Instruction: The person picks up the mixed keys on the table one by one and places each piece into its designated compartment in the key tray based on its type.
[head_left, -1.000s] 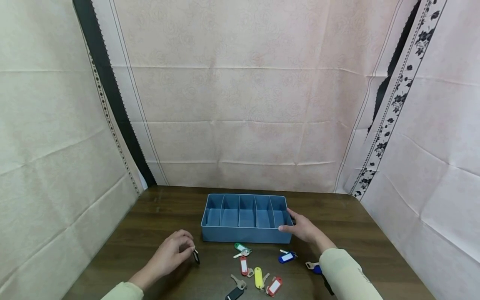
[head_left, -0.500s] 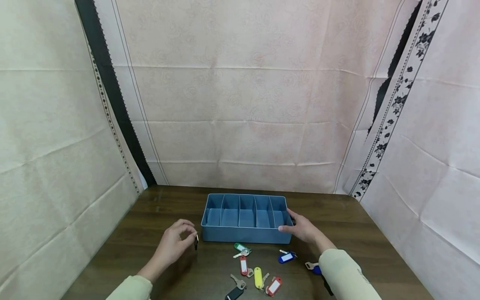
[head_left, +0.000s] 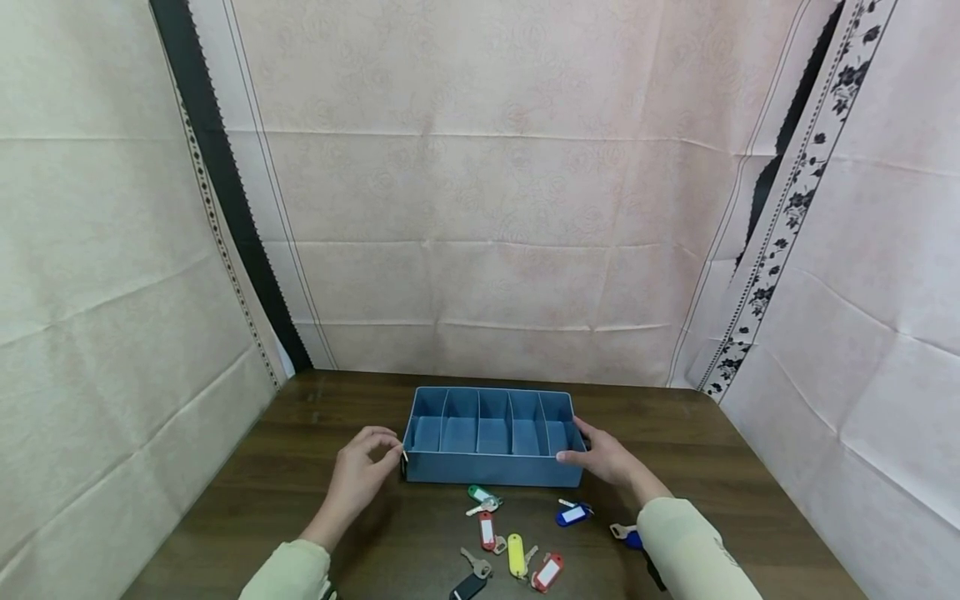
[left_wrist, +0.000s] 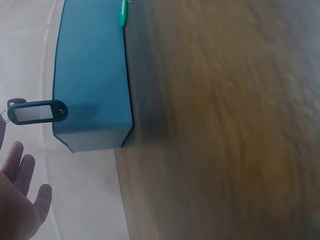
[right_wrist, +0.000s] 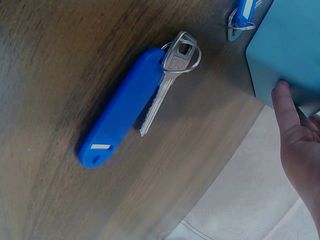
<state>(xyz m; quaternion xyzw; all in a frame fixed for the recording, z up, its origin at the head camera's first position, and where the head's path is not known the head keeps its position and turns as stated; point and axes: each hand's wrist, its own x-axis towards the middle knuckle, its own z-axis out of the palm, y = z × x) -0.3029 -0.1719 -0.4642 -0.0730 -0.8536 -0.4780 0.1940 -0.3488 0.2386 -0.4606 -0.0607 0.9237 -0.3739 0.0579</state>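
A blue box (head_left: 491, 468) with several compartments side by side stands on the table. My left hand (head_left: 362, 467) is at its left front corner, pinching a key ring with a black key tag (left_wrist: 35, 112) that has a white label. In the left wrist view the tag shows in front of the box's wall; the pinching fingertips are mostly cut off. My right hand (head_left: 611, 458) grips the box's right end, thumb on the front wall and fingers at the side. Near that wrist lies a blue key tag (right_wrist: 122, 107) with a silver key (right_wrist: 172, 67).
In front of the box lie keys with tags: green (head_left: 480, 494), red (head_left: 487, 530), yellow (head_left: 517, 556), another red one (head_left: 549, 572), black (head_left: 468, 587) and blue (head_left: 573, 516). Pale cloth (head_left: 480, 208) hangs around the brown table (head_left: 345, 400).
My left hand has moved up and right with the black key tag, from the table to the box's left front corner. My right hand stays at the box.
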